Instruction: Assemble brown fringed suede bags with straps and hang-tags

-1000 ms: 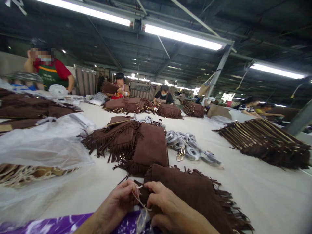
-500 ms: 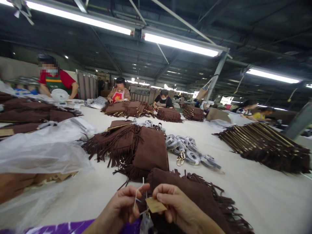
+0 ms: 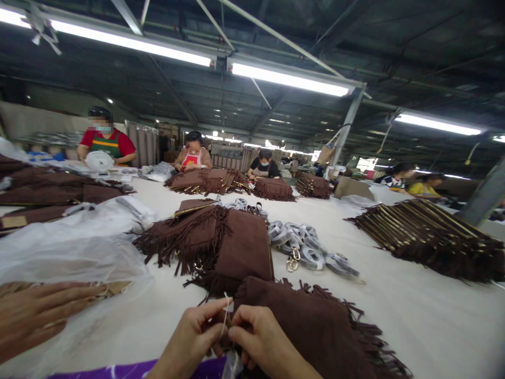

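At the near edge of the white table (image 3: 410, 326), head view, shows a dark brown fringed bag (image 3: 311, 326) lying flat, just to the right of the working fingers. Appears soft and matt, evenly coloured, with long loose strips splaying along the right side. Runs past the lower border of the view; cannot report on that portion. Lies close against a pile of similar brown bags (image 3: 244, 247) at the far end; cannot tell touching from near. Shows also a thin white cord (image 3: 225, 316), nearly upright, with a short end above the fingertips.

Note the left hand (image 3: 201, 329) entering from below, forefinger stretched toward the right. Holds the cord in a narrow pinch near thumb and forefinger. Note the right hand (image 3: 256, 334) opposite, knuckles up, fingers bent, thumb and forefinger drawn close together. Cannot tell the contents of this grip, owing to overlapping fingers. Note clear plastic (image 3: 232, 364) just below both, and purple sheeting (image 3: 118, 370) at the lower border.

At far left, note a co-worker's hand (image 3: 43, 313), back upward, fingers extended beside tan pieces (image 3: 117, 288). Right of the pile, note wrapped coiled straps (image 3: 311, 258) and gold-coloured clasps (image 3: 292, 261).
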Action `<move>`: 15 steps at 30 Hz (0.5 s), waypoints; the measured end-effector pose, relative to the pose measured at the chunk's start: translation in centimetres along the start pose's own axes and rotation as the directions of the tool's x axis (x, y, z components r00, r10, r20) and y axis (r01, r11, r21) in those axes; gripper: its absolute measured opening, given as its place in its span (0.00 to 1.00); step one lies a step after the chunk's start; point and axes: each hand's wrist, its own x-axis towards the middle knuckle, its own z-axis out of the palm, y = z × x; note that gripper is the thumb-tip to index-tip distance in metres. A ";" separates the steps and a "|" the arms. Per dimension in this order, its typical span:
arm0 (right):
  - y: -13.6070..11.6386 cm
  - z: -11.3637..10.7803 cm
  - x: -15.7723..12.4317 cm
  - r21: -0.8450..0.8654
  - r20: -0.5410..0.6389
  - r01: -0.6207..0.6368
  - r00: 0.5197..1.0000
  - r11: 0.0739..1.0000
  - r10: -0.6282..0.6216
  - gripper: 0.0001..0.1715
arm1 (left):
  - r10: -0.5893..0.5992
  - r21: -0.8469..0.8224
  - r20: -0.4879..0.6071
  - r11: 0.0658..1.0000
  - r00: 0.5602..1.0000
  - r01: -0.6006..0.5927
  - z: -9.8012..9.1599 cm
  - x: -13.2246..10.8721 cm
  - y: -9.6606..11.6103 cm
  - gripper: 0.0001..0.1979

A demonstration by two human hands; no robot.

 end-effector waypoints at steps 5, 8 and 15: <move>1.0 -0.9 0.7 0.117 0.010 -0.051 0.999 0.992 0.050 0.14 | 0.174 0.471 -0.220 0.881 0.960 -0.052 -5.0 -1.4 3.4 0.12; 1.2 -1.2 1.1 0.125 0.011 -0.072 0.997 0.990 0.071 0.12 | 0.104 0.511 -0.357 0.853 0.928 0.101 -9.2 -3.1 4.1 0.16; -0.5 -3.1 -1.9 -0.108 -0.011 0.165 0.986 0.980 -0.167 0.06 | 0.310 0.774 -0.259 0.633 0.915 0.005 -7.7 -5.0 2.6 0.19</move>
